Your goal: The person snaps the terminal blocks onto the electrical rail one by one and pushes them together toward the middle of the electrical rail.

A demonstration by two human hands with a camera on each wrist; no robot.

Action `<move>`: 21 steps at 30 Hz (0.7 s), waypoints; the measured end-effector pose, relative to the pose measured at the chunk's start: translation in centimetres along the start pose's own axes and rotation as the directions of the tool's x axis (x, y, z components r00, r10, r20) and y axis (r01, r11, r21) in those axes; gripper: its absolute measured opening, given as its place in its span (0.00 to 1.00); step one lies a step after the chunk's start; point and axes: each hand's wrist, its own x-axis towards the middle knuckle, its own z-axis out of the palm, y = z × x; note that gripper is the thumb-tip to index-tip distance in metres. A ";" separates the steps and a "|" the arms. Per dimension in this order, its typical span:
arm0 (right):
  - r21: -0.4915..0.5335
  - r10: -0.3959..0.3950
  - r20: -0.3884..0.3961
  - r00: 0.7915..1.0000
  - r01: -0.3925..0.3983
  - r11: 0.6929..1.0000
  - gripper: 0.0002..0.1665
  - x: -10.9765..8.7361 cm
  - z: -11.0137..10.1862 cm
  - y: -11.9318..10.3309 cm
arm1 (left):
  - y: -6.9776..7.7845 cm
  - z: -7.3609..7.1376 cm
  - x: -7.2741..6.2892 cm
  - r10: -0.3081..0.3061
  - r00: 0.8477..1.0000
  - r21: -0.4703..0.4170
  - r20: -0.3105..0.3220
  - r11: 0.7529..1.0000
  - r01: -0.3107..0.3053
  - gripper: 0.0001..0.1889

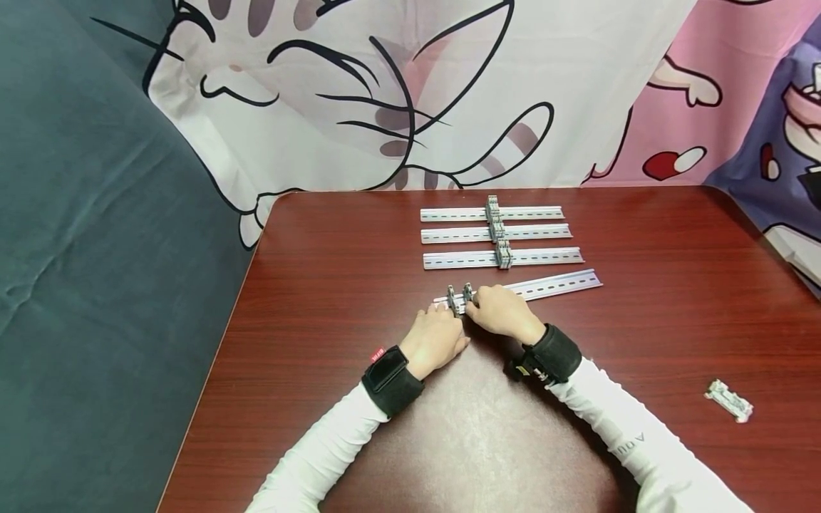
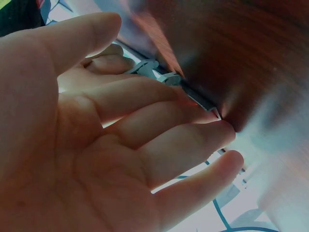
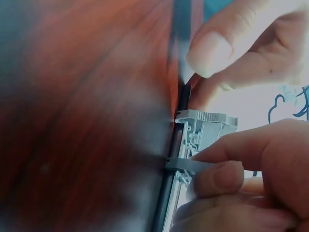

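On the table lies a slotted metal DIN rail (image 1: 554,285), slightly slanted, nearest to the person. Two thin grey terminal blocks stand across its left part, a small gap apart: the left block (image 3: 207,117) and the right block (image 3: 181,164). My right hand (image 1: 505,312) pinches the right block between thumb and finger. At the rail's left end my left hand (image 1: 435,340) rests with its fingers extended, fingertips touching the rail edge in the left wrist view. Its thumb stands apart from the fingers there.
Behind, three parallel rails (image 1: 449,261) each carry a cluster of terminal blocks (image 1: 503,254) near the middle. One loose terminal block (image 1: 729,400) lies at the right of the table (image 1: 308,299). A printed cloth (image 1: 308,149) hangs along the table's back edge.
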 end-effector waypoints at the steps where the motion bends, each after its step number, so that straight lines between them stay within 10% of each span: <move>1: -0.001 0.003 0.007 1.000 -0.003 1.000 0.24 0.0 -0.1 0.0 | 0.1 -0.1 0.0 0.000 1.000 -0.005 0.008 1.000 0.000 0.16; 21: -0.020 -0.047 0.194 0.980 0.051 0.998 0.20 1.6 -1.7 -0.4 | -0.3 -0.4 0.1 0.021 0.995 -0.031 0.099 0.999 -0.018 0.19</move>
